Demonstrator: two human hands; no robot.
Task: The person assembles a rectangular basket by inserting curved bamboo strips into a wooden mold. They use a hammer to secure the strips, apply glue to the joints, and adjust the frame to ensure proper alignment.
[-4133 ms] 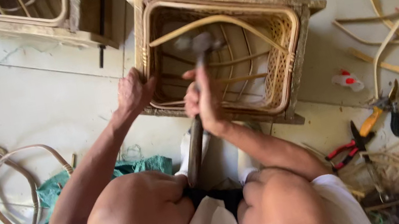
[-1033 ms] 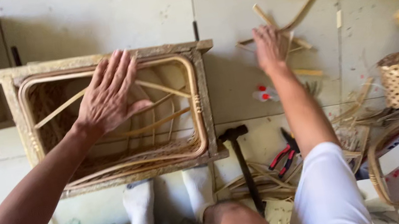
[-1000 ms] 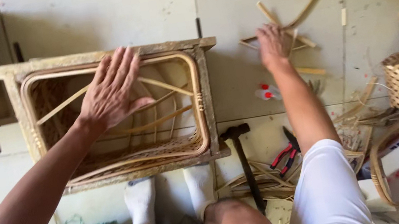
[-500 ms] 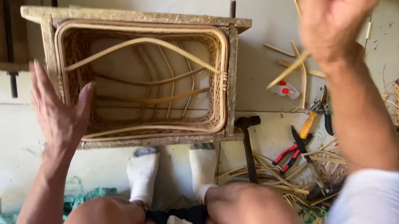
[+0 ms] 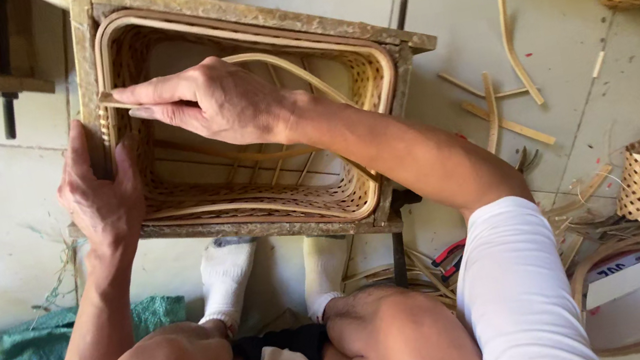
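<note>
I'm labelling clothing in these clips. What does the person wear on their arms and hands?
Both hands are bare, with no gloves, rings or watch in view. The right hand leads back to a white sleeve covering the upper arm to the elbow. The left hand and its arm show no sleeve.

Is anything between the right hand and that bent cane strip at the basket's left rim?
Nothing visible. The right hand already has its fingertips on the cane strip at the rim of the basket; the left hand grips the wooden frame beside it.

bright even daylight, soft shadows, sharp focus, slight wide-angle edge distortion
</note>
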